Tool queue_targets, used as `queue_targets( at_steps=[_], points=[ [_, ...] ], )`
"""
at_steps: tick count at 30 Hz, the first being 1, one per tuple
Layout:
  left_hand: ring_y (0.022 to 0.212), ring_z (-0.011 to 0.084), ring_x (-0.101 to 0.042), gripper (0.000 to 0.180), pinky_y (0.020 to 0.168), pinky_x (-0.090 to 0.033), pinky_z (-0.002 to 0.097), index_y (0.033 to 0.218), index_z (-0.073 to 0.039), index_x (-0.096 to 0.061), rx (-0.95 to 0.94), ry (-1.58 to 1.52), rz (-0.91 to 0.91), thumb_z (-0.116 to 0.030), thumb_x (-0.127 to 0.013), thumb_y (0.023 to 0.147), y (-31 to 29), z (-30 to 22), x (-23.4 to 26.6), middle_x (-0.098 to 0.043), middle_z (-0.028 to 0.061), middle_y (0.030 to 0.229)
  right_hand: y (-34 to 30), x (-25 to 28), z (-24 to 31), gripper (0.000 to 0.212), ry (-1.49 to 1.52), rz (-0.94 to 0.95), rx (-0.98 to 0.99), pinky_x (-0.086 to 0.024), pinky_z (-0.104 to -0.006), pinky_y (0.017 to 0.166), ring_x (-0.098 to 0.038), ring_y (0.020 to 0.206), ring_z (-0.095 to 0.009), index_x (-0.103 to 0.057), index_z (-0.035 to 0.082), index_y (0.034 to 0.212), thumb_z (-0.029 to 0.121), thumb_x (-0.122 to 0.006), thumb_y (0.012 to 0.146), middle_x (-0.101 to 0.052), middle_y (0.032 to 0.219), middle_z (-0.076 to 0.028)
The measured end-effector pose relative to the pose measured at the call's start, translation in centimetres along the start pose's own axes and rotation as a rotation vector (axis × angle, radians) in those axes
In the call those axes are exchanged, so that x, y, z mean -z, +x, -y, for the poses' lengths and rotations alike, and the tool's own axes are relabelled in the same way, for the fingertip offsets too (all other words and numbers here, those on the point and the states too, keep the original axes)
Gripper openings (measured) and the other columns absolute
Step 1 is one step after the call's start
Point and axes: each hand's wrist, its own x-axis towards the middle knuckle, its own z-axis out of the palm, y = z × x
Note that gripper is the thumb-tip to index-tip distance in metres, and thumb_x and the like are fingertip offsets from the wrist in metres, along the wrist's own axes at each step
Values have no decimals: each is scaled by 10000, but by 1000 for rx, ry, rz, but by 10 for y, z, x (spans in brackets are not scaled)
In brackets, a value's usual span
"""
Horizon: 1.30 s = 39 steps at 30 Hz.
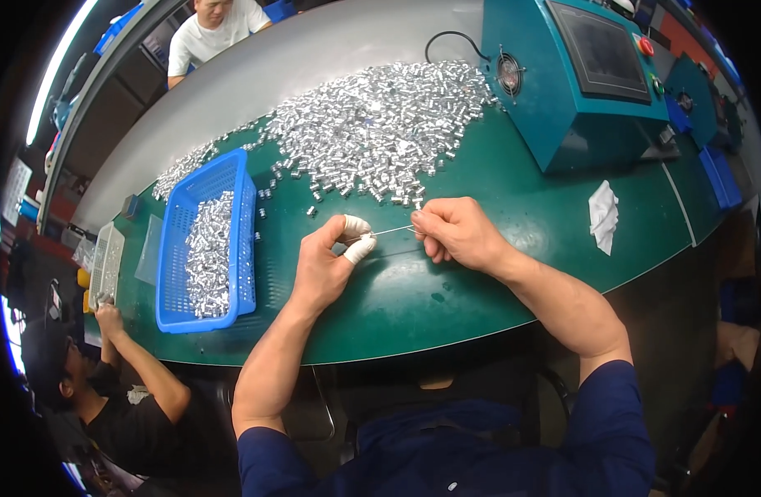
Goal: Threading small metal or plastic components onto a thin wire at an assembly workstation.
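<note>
Blue sleeves [447,451] fill the bottom edge, closest to the lens, and two bare forearms rise from them toward a green table [480,273]. On that table the left hand [327,261] sits with its thumb and forefinger capped in white finger cots [357,240], the two tips pressed together on one end of a thin wire [393,229]. At the wire's other end the right hand [455,234] pinches it with thumb and fingers closed — the wire runs taut and nearly level between the two hands, just above the table surface and just in front of the big heap.

That heap of small silver metal parts [380,124] spreads across the far middle of the table, with a few strays lying near the fingers. Left of the hands stands a blue plastic basket [175,248] part-filled with the same silver parts. To the right a crumpled white cloth [603,215] lies well apart from the hands, and behind it stands a teal machine [563,83] with a dark screen, a fan grille and coloured buttons.

Other people work nearby — one in a white shirt [211,37] across the table, another in black at the lower left, a hand [109,319] resting by a pale tray [107,263].
</note>
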Motion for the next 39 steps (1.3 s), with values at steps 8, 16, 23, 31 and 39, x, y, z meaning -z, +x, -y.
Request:
queue_targets(
  at_steps=[8,16,23,31,39],
  points=[
    [861,123,-664,150,814,-522,271,978,10,-661,-42,49,-32,-48,-760,882,1,0,-2,-725,55,926,-3,-7,-4,252,175,-11,49,-477,-231,529,-619,602,-81,-686,17,874,235,-654,997,-643,649,-22],
    [811,131,-651,179,775,-522,277,996,20,-665,-98,40,-121,-34,-773,864,7,6,-1,-709,55,875,-9,-10,3,220,-207,-185,359,-465,-250,535,-606,589,-86,-694,-10,852,170,-655,973,-659,648,-33],
    [911,134,-662,131,872,-518,276,1011,11,-644,-153,177,-23,-11,-720,907,2,2,-1,-716,58,968,-2,-4,-10,220,49,-65,91,-477,-289,533,-605,591,-97,-669,10,812,172,-671,960,-640,651,-30],
    [844,136,-675,123,800,-548,278,1016,3,-667,164,-428,18,-2,-719,905,5,4,-10,-732,82,931,0,-5,-16,128,-506,-356,884,-466,-352,510,-621,619,-270,-664,56,807,125,-765,849,-632,704,-86],
    [850,151,-686,117,805,-548,279,1018,6,-667,39,-271,73,6,-712,910,7,5,2,-728,83,927,1,-7,-10,131,-392,-314,913,-485,-318,508,-641,588,-200,-669,66,822,158,-745,877,-655,700,-56]
  ],
)
